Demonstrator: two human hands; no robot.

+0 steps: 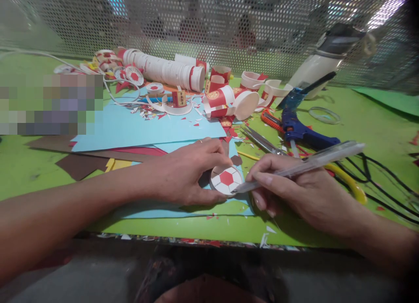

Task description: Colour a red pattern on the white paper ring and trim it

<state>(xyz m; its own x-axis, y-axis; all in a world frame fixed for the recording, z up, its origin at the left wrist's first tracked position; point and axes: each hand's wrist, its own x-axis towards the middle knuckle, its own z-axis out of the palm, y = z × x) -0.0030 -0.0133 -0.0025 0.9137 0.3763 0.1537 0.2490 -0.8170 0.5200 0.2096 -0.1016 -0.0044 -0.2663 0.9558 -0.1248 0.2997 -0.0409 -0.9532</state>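
Note:
My left hand (pixel 193 172) grips a round white paper disc (pixel 234 176) between thumb and fingers, low over the blue paper. A red hexagon sits at the disc's middle, with dark lines running out from it like a football pattern. In my right hand (pixel 294 194) is a clear-barrelled pen (pixel 314 161), its tip at the disc's lower right edge. A small brown hexagon (pixel 236 159) lies just behind the disc. Blue paper sheets (pixel 157 124) spread beneath and behind my left hand.
Behind stand stacked white paper-cup pieces (pixel 163 67) and cut red-and-white cups (pixel 219 98). To the right lie scissors (pixel 262 139), a blue glue gun (pixel 304 131), an orange cutter (pixel 271 120) and black cables. A white bottle (pixel 321 59) leans near the perforated metal screen (pixel 212 32).

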